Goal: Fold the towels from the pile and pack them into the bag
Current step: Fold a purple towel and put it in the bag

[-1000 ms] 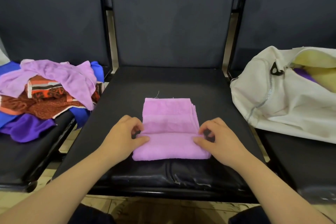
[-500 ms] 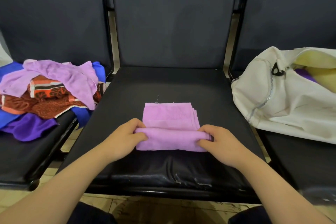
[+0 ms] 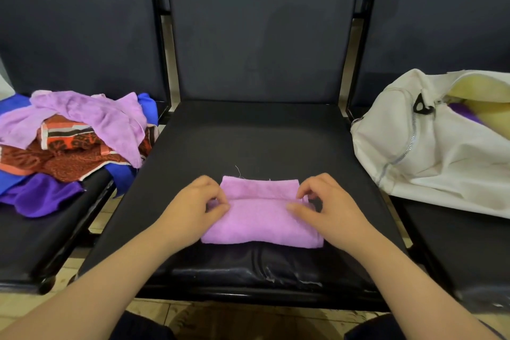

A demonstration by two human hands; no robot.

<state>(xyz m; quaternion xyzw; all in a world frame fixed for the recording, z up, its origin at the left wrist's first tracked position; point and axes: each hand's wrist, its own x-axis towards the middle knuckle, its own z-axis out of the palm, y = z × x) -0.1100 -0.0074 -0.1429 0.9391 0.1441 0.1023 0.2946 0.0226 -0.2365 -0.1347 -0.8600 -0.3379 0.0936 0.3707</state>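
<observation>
In the lower middle of the frame, the folded lilac towel [image 3: 262, 221] is lying on the middle seat [image 3: 248, 141], near its front edge. Your left hand [image 3: 190, 207] is pinching the towel's left end with thumb and curled fingers. Your right hand [image 3: 331, 207] seems to be pinching the right end, though blur is softening its fingertips. At the left of the frame the pile of towels [image 3: 71, 141] is sitting on the next seat. At the right the white bag [image 3: 430, 154] is lying unzipped.

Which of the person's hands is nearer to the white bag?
Right. The right hand pinches the pink towel at its right end, toward the white bag; the left hand pinches its left end, farther off.
</observation>
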